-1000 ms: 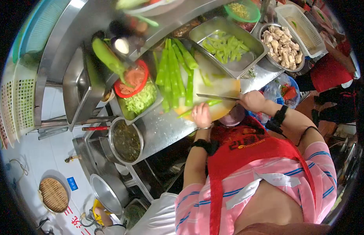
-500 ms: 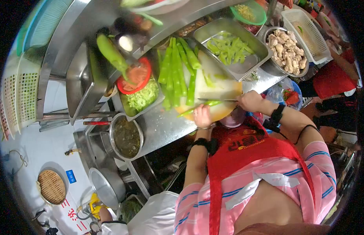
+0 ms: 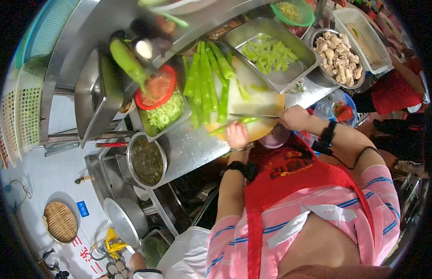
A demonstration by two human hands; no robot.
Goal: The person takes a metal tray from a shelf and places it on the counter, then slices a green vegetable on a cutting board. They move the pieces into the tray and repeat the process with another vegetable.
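My right hand (image 3: 294, 118) is closed round the handle of a knife (image 3: 255, 115), its blade pointing left above a cutting board (image 3: 262, 103). Under my left hand (image 3: 237, 135) lies a thin green celery-like stalk (image 3: 249, 120), pressed by the curled fingers on the board's near side, close to the blade. Several long green stalks (image 3: 206, 83) lie side by side at the board's left. A few cut pieces (image 3: 244, 93) rest on the board. Behind it, a steel tray (image 3: 297, 78) holds sliced green pieces (image 3: 269, 56).
Shredded green vegetable (image 3: 165, 111) and a red bowl (image 3: 172, 88) are at the left. A steel pot (image 3: 165, 160) of dark liquid stands nearer. To the right are a bowl of meat pieces (image 3: 337, 58) and a white basket (image 3: 378, 65). Another person's white clothing (image 3: 179, 253) shows below left.
The view has shifted slightly. Both hands stay at the board with the knife and stalk. At the lower left, the other person's arm has moved away from the yellow object.
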